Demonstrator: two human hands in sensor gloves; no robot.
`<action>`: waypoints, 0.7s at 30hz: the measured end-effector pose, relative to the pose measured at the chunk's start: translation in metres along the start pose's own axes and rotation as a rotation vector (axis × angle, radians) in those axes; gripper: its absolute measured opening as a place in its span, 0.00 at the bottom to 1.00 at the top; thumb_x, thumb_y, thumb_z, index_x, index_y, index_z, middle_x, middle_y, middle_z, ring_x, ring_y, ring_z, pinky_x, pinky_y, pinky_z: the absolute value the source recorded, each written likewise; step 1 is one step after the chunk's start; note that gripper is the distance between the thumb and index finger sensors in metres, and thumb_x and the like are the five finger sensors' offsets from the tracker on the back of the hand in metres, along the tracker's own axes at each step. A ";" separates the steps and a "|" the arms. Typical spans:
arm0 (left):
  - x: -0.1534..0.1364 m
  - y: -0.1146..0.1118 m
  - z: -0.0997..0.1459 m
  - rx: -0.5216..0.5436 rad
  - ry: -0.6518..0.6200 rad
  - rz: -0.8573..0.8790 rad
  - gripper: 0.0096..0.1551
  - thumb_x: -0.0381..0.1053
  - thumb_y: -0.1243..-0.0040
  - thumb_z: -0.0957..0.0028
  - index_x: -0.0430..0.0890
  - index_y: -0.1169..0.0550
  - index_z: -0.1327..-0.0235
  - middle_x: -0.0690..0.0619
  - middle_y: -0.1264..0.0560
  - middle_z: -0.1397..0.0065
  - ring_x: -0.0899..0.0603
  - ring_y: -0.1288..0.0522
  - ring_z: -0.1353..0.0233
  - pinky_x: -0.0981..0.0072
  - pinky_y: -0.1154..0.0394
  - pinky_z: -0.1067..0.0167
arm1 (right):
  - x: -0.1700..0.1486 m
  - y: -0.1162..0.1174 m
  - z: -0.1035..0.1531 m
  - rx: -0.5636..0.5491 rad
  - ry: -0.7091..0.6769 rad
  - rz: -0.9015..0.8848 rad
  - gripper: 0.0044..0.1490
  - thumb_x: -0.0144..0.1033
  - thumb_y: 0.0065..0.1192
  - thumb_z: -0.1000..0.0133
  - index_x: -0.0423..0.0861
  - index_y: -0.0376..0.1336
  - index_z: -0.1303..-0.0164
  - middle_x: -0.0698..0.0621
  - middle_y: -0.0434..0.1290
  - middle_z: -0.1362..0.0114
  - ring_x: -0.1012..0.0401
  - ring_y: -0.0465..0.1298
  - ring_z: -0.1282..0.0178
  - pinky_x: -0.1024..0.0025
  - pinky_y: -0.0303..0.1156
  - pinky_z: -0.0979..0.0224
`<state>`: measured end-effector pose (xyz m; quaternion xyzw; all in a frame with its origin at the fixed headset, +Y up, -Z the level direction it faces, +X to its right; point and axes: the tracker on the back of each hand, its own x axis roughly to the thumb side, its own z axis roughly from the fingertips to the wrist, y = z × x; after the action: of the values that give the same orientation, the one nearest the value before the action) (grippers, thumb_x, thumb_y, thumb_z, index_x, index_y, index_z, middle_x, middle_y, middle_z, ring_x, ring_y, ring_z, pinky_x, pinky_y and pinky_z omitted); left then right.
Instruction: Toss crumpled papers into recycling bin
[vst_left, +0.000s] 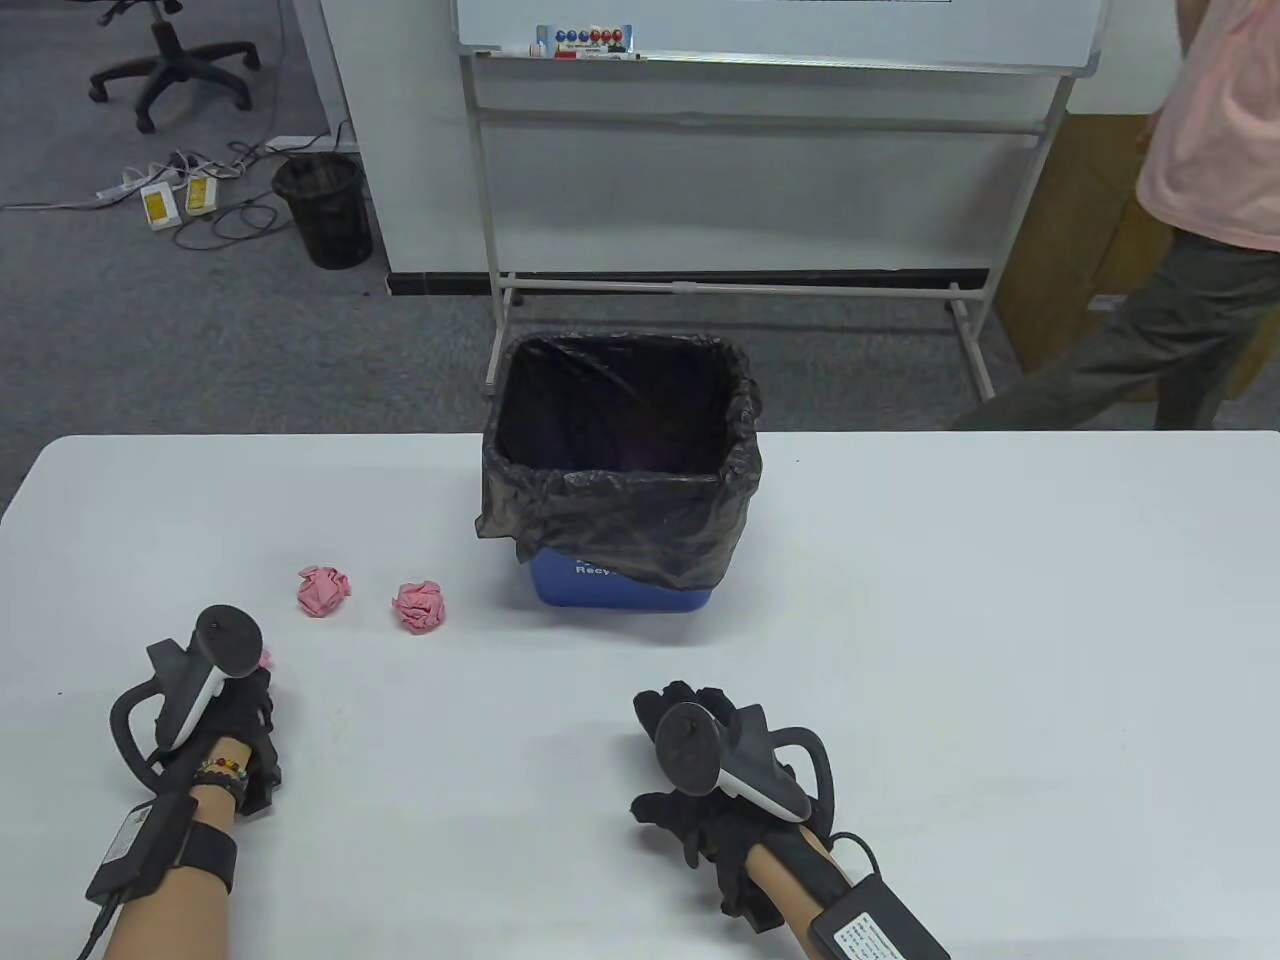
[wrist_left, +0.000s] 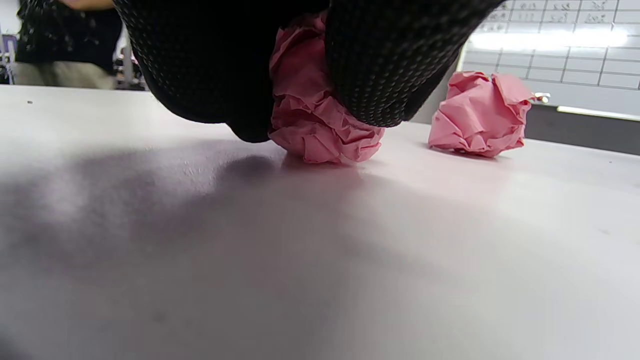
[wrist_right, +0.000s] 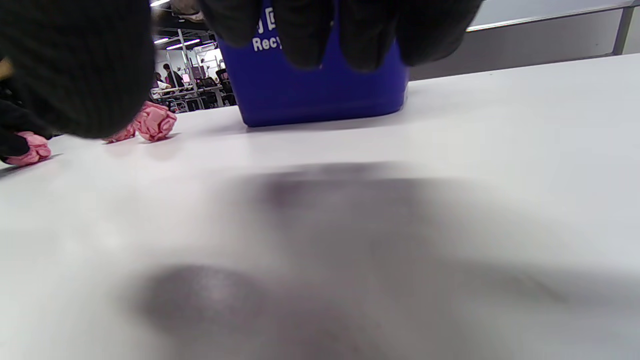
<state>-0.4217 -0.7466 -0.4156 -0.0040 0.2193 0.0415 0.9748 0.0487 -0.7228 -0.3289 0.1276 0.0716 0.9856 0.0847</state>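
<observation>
A blue recycling bin (vst_left: 625, 585) lined with a black bag stands at the table's middle; it also shows in the right wrist view (wrist_right: 320, 85). Two pink crumpled papers lie left of it, one further left (vst_left: 323, 590) and one nearer the bin (vst_left: 420, 605). My left hand (vst_left: 258, 692) is down on the table at the left, and its fingers (wrist_left: 390, 75) grip a third pink paper (wrist_left: 320, 120) that still touches the table top. A loose paper (wrist_left: 480, 120) lies just beyond it. My right hand (vst_left: 695, 705) rests on the table in front of the bin and holds nothing.
The white table (vst_left: 1000, 650) stretches wide to the right of the bin. Behind the table stand a whiteboard frame (vst_left: 740, 280) and a black mesh bin (vst_left: 325, 210) on the floor. A person (vst_left: 1200, 250) walks at the back right.
</observation>
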 end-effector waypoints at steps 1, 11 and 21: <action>0.001 0.002 0.001 0.006 -0.001 0.002 0.35 0.48 0.31 0.51 0.52 0.28 0.28 0.43 0.27 0.23 0.40 0.18 0.30 0.53 0.18 0.36 | 0.000 0.000 0.000 -0.001 0.000 0.000 0.62 0.64 0.71 0.62 0.62 0.45 0.20 0.53 0.52 0.12 0.48 0.56 0.12 0.49 0.58 0.18; 0.024 0.025 0.015 -0.011 -0.081 0.046 0.35 0.50 0.29 0.52 0.53 0.26 0.29 0.43 0.26 0.24 0.40 0.18 0.30 0.52 0.17 0.38 | 0.000 0.000 -0.001 -0.002 -0.002 0.000 0.62 0.64 0.71 0.62 0.62 0.44 0.20 0.53 0.52 0.12 0.48 0.56 0.12 0.49 0.58 0.18; 0.064 0.035 0.034 -0.120 -0.222 0.071 0.35 0.51 0.27 0.53 0.52 0.25 0.30 0.42 0.23 0.26 0.40 0.16 0.33 0.52 0.16 0.39 | -0.003 -0.003 0.000 -0.014 0.007 -0.010 0.62 0.64 0.71 0.62 0.62 0.45 0.20 0.52 0.52 0.12 0.48 0.55 0.11 0.48 0.58 0.18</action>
<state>-0.3529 -0.7059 -0.4121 -0.0500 0.1071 0.0894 0.9890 0.0517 -0.7205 -0.3305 0.1232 0.0659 0.9861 0.0905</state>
